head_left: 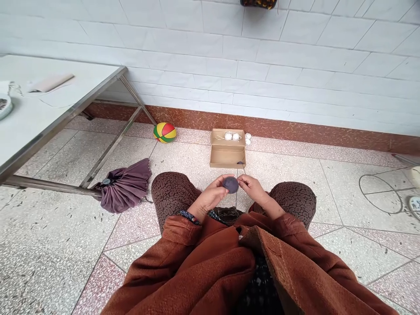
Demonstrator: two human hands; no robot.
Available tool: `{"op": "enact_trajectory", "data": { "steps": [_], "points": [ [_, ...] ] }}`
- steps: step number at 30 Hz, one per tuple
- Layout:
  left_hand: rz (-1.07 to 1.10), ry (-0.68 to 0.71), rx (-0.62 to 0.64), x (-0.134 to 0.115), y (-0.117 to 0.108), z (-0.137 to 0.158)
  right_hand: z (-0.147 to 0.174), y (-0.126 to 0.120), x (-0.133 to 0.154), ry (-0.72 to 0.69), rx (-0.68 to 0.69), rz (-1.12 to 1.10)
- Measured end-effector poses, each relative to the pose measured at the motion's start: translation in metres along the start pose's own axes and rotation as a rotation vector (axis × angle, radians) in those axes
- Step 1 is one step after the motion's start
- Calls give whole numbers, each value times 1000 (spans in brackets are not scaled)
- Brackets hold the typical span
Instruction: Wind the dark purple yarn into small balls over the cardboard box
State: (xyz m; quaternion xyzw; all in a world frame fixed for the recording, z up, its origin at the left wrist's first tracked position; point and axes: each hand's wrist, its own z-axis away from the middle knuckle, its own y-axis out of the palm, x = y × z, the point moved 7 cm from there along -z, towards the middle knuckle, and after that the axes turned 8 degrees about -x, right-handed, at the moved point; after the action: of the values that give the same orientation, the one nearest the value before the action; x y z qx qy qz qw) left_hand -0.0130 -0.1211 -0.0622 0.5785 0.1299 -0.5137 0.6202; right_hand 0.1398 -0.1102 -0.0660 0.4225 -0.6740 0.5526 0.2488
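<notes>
My left hand is closed around the edge of a dark grey, round ball of yarn, held up between my knees. Close beside it, my right hand pinches a thin dark strand at the ball's right side. That strand seems to run up to the open cardboard box on the floor in front of me. Inside the box's near right corner lies a small dark lump. Two white yarn balls with loose ends rest in the box's lid part, and more white balls sit just right of it.
A colourful ball lies by the wall, left of the box. A folded purple umbrella leans at the metal-framed table on the left. On the right stands a wire frame. The tiled wall closes off the far side.
</notes>
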Motion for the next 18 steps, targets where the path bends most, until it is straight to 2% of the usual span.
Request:
{"op": "enact_trajectory", "data": {
  "steps": [3, 5, 9, 14, 18],
  "points": [
    [173, 9, -211, -2, -22, -7, 10, 6, -6, 37, 23, 8],
    [216, 14, -324, 0, -35, -11, 15, 12, -1, 20, 92, -4],
    [133, -14, -425, 9, -49, -14, 19, 19, 27, -85, 229, -82],
    [-191, 39, -345, 15, -41, -14, 3, 5, 54, -166, 183, -101],
    [-269, 26, -128, 16, -19, -9, -16, -6, 44, -162, 72, -51]
  ]
}}
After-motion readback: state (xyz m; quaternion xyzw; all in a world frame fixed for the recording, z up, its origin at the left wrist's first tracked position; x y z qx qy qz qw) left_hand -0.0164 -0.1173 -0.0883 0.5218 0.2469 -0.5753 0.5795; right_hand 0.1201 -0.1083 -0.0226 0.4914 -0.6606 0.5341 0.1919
